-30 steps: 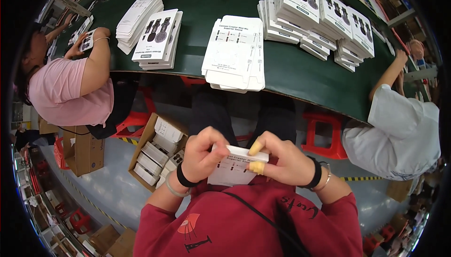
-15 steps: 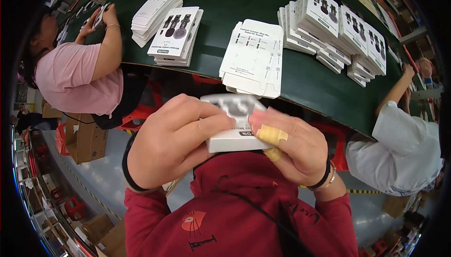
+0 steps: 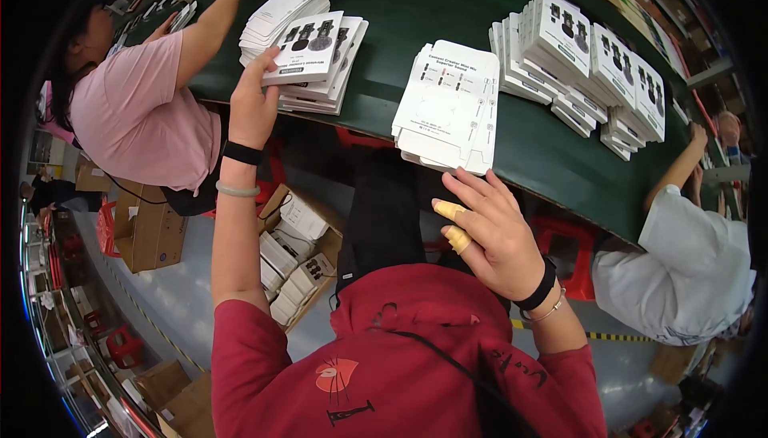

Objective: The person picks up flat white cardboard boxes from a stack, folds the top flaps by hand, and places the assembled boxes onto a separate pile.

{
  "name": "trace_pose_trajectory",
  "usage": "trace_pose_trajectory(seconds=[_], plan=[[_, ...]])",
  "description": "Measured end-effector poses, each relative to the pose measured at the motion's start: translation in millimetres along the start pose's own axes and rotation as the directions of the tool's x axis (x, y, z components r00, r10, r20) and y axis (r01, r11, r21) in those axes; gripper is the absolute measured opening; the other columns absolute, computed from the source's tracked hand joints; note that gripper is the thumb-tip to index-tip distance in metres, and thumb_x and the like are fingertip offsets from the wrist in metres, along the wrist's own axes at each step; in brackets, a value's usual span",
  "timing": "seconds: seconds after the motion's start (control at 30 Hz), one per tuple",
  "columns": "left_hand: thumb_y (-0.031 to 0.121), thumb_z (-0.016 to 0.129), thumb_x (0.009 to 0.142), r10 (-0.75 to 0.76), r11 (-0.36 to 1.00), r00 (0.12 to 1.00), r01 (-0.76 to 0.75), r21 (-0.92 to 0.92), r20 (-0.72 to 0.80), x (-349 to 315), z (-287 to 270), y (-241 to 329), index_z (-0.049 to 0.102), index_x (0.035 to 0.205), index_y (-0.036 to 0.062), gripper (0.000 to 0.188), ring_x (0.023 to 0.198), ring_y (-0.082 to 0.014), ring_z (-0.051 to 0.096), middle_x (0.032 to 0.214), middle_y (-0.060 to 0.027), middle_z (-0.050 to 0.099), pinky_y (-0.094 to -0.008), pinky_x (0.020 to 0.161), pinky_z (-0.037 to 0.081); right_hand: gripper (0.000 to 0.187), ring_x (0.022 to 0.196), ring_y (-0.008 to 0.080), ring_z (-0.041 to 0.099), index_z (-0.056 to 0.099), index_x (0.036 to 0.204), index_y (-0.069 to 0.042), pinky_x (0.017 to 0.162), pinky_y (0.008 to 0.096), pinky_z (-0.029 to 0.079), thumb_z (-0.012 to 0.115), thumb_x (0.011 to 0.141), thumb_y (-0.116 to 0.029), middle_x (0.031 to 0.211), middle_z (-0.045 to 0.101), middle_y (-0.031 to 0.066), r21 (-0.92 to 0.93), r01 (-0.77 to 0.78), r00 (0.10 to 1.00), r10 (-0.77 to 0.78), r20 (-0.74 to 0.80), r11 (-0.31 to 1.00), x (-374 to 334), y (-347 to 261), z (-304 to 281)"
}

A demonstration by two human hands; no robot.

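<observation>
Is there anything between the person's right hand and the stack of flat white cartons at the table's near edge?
Nothing visible. The right hand hovers open just below the stack of flat white cartons on the green table, with only open space between its fingertips and the stack's near edge. The left hand touches another stack.

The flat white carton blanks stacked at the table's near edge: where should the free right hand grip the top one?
Grip the top of the white carton blanks by its near edge, which overhangs the green table rim, coming from below-front with the right hand. It lies flat, so thumb on top and fingers under probably peels one sheet.
</observation>
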State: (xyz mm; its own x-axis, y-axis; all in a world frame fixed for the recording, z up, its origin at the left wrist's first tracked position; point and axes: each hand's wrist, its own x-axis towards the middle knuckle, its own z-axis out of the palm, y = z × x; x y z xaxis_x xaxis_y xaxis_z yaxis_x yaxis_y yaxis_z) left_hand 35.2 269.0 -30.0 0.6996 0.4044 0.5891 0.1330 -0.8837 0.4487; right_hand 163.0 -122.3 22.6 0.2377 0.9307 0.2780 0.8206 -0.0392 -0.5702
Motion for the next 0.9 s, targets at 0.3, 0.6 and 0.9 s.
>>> trace_pose_trajectory(seconds=[0.3,0.6,0.9], plan=[[-0.015,0.048,0.08,0.058,0.991,0.998,-0.057,0.123,-0.006,-4.6,-3.4,24.0,0.058,0.113,0.0016,0.038,0.119,-0.0375,0.059,0.127,-0.0178,0.062,-0.0404,0.099,0.047,0.027,0.131,0.0351,0.052,0.068,0.116,-0.005,0.114,0.0504,0.036,0.067,0.09,-0.009,0.136,0.059,0.0164,0.019,-0.053,0.998,0.054,-0.031,0.998,-7.3,14.5,2.6],[0.016,0.071,0.088,-0.252,0.924,0.948,0.296,-0.243,0.195,-10.8,97.5,138.3,0.062,0.116,-0.0041,0.035,0.093,-0.0297,0.064,0.099,-0.0172,0.064,-0.0371,0.082,0.052,0.03,0.131,0.0349,0.052,0.067,0.12,-0.005,0.115,0.0495,0.034,0.067,0.09,-0.006,0.137,0.06,0.0131,0.07,-0.043,0.998,0.046,-0.044,0.997,-5.0,14.2,10.1],[0.021,0.063,0.099,-0.423,0.631,0.879,0.461,-0.623,0.222,4.5,107.8,134.5,0.06,0.115,-0.0054,0.032,0.085,-0.016,0.063,0.09,-0.0087,0.064,-0.0267,0.078,0.05,0.032,0.118,0.0312,0.062,0.066,0.12,-0.003,0.101,0.0402,0.048,0.067,0.088,-0.001,0.131,0.062,0.0165,0.064,-0.019,0.989,0.028,-0.145,0.998,-8.8,26.8,-9.4]])
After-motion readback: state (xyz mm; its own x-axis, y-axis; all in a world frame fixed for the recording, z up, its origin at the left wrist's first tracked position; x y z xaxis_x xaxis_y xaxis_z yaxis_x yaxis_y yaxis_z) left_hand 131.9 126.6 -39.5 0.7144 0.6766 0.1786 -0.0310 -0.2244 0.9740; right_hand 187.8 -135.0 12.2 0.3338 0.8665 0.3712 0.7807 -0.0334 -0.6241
